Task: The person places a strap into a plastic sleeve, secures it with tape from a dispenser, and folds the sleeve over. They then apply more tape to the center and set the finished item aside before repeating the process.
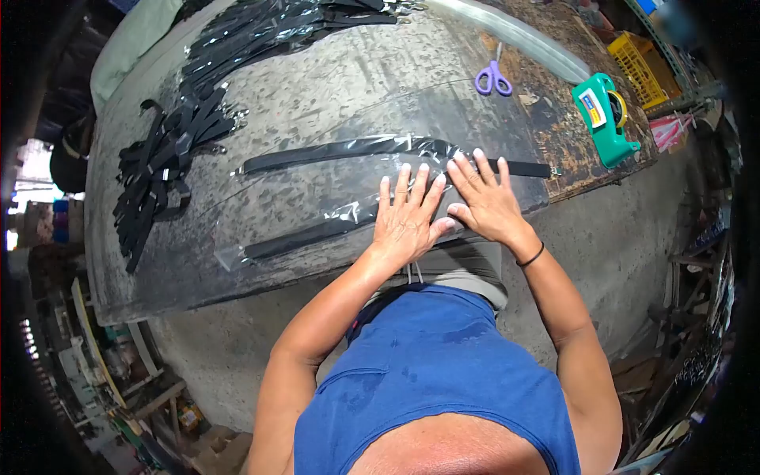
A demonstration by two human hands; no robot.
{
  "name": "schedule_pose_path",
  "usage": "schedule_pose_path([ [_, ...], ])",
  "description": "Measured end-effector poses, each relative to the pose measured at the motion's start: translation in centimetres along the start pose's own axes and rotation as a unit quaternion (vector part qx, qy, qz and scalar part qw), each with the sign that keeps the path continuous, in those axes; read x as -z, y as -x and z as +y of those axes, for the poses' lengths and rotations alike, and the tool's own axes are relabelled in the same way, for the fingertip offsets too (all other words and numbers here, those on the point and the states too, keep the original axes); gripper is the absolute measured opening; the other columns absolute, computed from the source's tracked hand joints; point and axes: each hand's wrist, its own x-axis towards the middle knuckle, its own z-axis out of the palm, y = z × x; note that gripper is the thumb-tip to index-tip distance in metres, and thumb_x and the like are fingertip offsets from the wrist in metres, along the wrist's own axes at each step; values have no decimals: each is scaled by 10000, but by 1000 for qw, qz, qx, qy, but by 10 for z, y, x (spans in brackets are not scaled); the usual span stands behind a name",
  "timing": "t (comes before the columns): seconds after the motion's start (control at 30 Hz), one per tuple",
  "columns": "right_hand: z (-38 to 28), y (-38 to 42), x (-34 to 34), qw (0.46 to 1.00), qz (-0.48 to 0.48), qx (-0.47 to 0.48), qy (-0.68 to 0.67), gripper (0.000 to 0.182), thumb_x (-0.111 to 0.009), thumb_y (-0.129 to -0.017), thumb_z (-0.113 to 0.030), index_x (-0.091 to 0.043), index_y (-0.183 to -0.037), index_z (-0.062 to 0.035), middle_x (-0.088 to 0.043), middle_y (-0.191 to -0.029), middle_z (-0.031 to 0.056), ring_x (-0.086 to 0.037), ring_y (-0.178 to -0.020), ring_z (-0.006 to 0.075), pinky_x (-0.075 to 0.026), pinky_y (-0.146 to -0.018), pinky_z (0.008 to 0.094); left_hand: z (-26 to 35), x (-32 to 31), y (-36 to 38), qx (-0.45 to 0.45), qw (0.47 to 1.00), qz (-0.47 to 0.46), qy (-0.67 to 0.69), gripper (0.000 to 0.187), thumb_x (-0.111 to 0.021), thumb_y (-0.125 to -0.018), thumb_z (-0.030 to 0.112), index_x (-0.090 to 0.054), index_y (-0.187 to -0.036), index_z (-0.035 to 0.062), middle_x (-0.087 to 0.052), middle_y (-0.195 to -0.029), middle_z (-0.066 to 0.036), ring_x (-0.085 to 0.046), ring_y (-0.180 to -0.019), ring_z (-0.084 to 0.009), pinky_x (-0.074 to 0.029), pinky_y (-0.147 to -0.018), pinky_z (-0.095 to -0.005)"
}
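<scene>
My left hand (408,215) lies flat with fingers spread, pressing on a black strap in a clear plastic sleeve (309,237) near the table's front edge. Beside it, my right hand (489,202) is also flat and spread, its fingertips over another black strap (332,150). That strap runs across the table, bending near my right fingers, with shiny plastic along part of it. A small metal clip (556,171) shows at its right end. What lies directly beneath both palms is hidden.
Black straps lie in a tangled pile (162,154) at left and a plastic-wrapped stack (261,36) at the back. Purple scissors (494,77), a green tape dispenser (605,119) and a long clear plastic roll (514,36) are at right. A yellow crate (640,70) stands beyond the worn table (317,95).
</scene>
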Motion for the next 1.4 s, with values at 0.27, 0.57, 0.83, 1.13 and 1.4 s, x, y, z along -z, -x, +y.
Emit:
schedule_pose_path([
  [0.27, -2, -3, -2, 999, -41, -12, 22, 737, -566, -918, -512, -373, -1537, -160, -327, -1607, 58, -235, -1497, 329, -141, -1174, 614, -38, 26, 78, 126, 991, 14, -44, 769, -504, -935, 598, -370, -1520, 116, -298, -1584, -189, -239, -1458, -424, -177, -1146, -634],
  [0.57, 3, -4, -6, 997, -57, -13, 54, 724, -522, -960, -480, -300, -1570, -159, -284, -1629, 62, -192, -1514, 335, -109, -1190, 587, -85, 58, 159, 294, 950, 34, -98, 748, -510, -940, 584, -375, -1520, 130, -317, -1579, -177, -252, -1460, -414, -167, -1149, -641],
  [0.83, 4, -4, -7, 995, -77, -24, 54, 713, -523, -961, -438, -293, -1571, -149, -241, -1644, 63, -157, -1523, 324, -69, -1200, 572, -159, 89, 246, 447, 873, 102, -167, 749, -543, -938, 561, -373, -1514, 112, -273, -1590, -222, -220, -1473, -435, -165, -1143, -659],
  [1.13, -2, -6, 13, 998, -58, -18, -27, 794, -636, -893, -405, -304, -1557, -125, -277, -1615, 146, -212, -1499, 365, -141, -1175, 596, -138, 111, 221, 261, 947, 175, -64, 678, -763, -828, 326, -525, -1409, 70, -416, -1505, -230, -352, -1409, -429, -302, -1129, -521],
  [1.4, 82, 14, 21, 994, 44, -105, -6, 514, -637, -938, -284, -527, -1417, -134, -437, -1519, 114, -327, -1447, 357, -238, -1145, 606, -225, 139, 125, 173, 970, 152, -80, 431, -628, -937, 232, -592, -1327, 51, -532, -1430, -178, -442, -1373, -377, -363, -1109, -468],
])
